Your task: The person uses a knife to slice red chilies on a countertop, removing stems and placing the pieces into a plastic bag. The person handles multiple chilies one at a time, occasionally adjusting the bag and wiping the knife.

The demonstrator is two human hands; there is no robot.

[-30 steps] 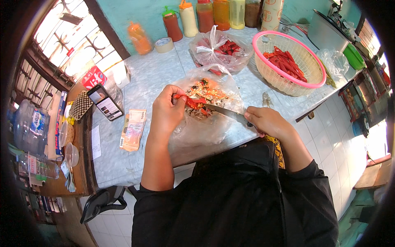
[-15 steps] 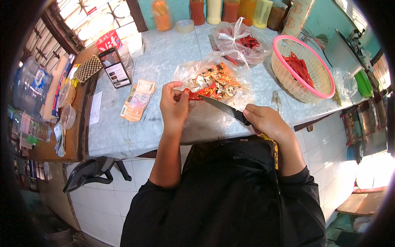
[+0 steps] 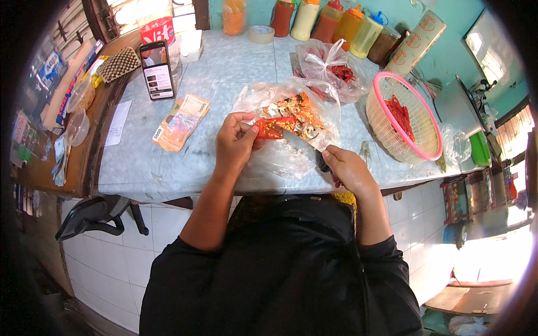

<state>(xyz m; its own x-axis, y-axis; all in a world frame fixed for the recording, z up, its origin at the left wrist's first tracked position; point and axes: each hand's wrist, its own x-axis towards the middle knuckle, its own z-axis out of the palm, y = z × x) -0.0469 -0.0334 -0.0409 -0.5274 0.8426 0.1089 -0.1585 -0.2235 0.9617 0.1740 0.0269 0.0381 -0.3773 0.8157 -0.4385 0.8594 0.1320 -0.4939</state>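
Note:
A split red chili pepper (image 3: 277, 127), its pale seeds showing, is pinched between the fingers of my left hand (image 3: 235, 140). My right hand (image 3: 347, 168) grips a knife (image 3: 300, 142) by its dark handle, the blade reaching leftward to the chili's open inside. Beneath both spreads a clear plastic bag (image 3: 252, 101) on the table, heaped with loose chili seeds and scraps (image 3: 305, 112). Farther back, a knotted plastic bag (image 3: 330, 56) has red chilies in it. To the right, a cream basket (image 3: 386, 134) with a pink rim contains several red chilies (image 3: 399, 117).
Left on the marbled tabletop (image 3: 218, 61) are a propped phone (image 3: 158, 73), banknotes (image 3: 182, 123) and a paper sheet (image 3: 117, 123). Along the back wall stand a tape roll (image 3: 261, 35), several sauce bottles (image 3: 328, 25) and a patterned roll (image 3: 420, 42). A black chair (image 3: 95, 218) is below the left edge.
The view has shifted, and the table's things sit at a changed angle. The chili is turned with its seeded inside more visible, and the knife tip has moved against it.

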